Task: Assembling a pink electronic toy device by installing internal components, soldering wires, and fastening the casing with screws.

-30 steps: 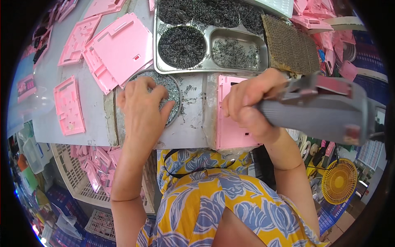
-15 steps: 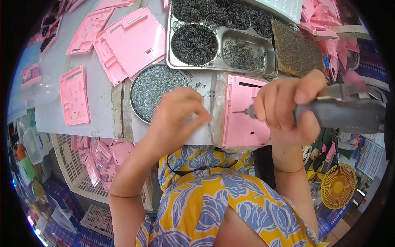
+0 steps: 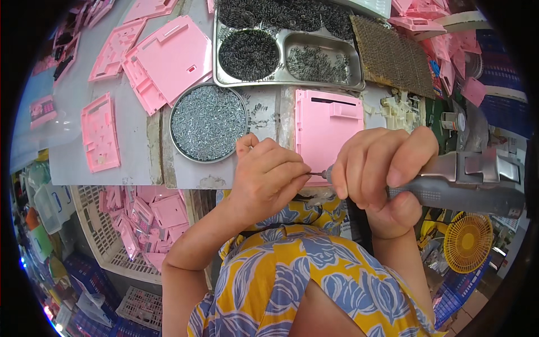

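My right hand is wrapped round a grey electric screwdriver, held sideways with its thin bit pointing left. The fingertips of my left hand are pinched together at the bit's tip; whatever they hold there is too small to make out. Beneath and beyond the bit lies a pink plastic panel with a dark slot and a raised block near its far edge. Left of it stands a round dish full of small silvery screws, close to my left hand.
A metal tray of black springs stands behind the panel, beside a brown corrugated pad. More pink panels lie at the left. A white crate of pink parts sits below the table edge. A yellow fan is at lower right.
My left hand has moved right from beside the screw dish to the bit's tip. The screwdriver has come slightly lower and left, toward the panel's near edge.
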The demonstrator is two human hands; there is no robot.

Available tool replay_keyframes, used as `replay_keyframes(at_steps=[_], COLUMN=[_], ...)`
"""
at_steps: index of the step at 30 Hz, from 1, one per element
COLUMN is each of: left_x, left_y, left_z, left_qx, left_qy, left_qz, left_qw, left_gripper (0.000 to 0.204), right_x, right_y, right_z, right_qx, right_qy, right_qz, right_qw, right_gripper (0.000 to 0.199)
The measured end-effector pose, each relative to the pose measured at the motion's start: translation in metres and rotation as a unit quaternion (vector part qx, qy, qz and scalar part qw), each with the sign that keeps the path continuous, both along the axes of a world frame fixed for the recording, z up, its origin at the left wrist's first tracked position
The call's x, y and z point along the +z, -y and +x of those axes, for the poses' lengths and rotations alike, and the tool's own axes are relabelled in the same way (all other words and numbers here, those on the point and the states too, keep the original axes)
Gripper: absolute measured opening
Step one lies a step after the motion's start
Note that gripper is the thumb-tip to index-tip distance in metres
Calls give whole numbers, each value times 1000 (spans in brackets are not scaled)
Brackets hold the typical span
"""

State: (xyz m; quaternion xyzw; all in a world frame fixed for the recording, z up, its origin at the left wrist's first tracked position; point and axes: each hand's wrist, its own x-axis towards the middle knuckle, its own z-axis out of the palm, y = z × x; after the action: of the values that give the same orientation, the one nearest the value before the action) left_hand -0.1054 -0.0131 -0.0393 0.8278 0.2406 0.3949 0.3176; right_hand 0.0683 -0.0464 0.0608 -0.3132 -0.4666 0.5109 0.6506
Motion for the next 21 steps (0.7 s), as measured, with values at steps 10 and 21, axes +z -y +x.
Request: replay_keyframes(at_steps=[10, 21], left_x=[20, 0], left_y=[-7, -23], left_z=[-28, 3], left_qx=[106, 78], left_qy=[-42, -42], left_qz=[-38, 22], left_qw=[993, 996], left_gripper=[47, 40], right_x=[-29, -57], right_y=[25, 19], right_z=[-2, -5], right_qx=[45, 105], right_qy=[23, 168], right_qz=[-40, 111], right_qw=[998, 974], right_gripper=[32, 19])
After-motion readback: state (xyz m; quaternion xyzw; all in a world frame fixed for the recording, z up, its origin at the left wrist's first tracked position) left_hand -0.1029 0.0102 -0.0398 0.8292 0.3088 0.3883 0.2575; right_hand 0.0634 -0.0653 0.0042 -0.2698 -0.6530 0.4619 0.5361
